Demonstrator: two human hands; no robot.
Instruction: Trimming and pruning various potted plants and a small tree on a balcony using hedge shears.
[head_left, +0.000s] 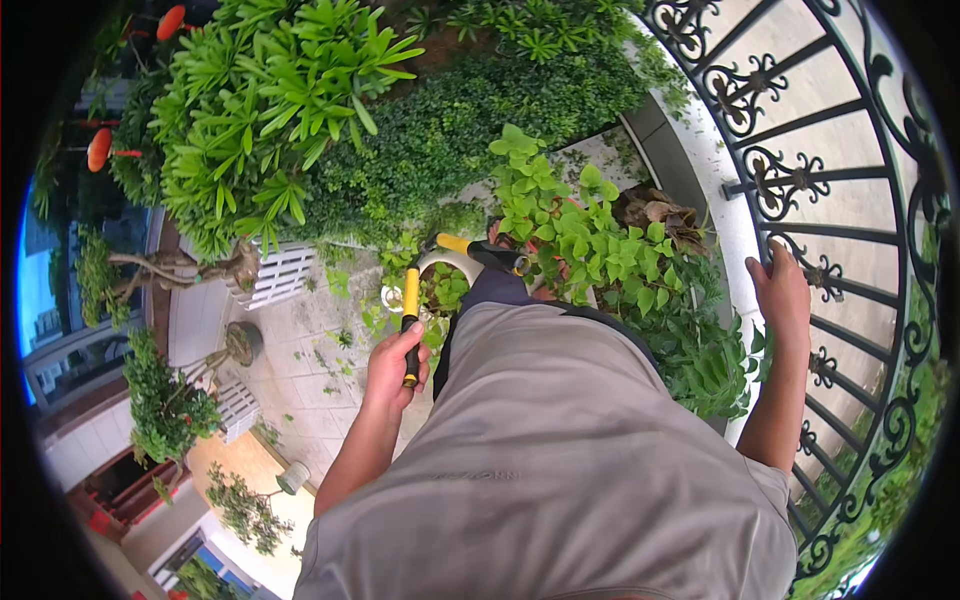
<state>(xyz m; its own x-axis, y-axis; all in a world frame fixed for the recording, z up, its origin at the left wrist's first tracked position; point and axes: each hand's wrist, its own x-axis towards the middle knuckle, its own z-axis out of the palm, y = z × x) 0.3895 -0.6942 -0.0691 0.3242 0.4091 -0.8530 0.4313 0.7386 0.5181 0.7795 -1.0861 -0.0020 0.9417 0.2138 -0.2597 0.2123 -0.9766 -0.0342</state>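
Observation:
My left hand is closed around the black grip of one yellow-and-black handle of long-handled garden shears. Their second handle sticks out across my front, untouched. Where the handles meet, a dark joint lies over the rim of a round pale pot with leafy growth; the blades cannot be made out. Out to the right, my right hand is at the black wrought-iron railing, above the white ledge. Its thumb and forefinger are apart, and the other fingers are mostly hidden.
A light-green leafy shrub stands close before me, with dry brown leaves beside it. Beyond is a low, dense hedge. Potted bonsai trees and white slatted planters stand at left. Cut leaves and sprigs lie on the paving.

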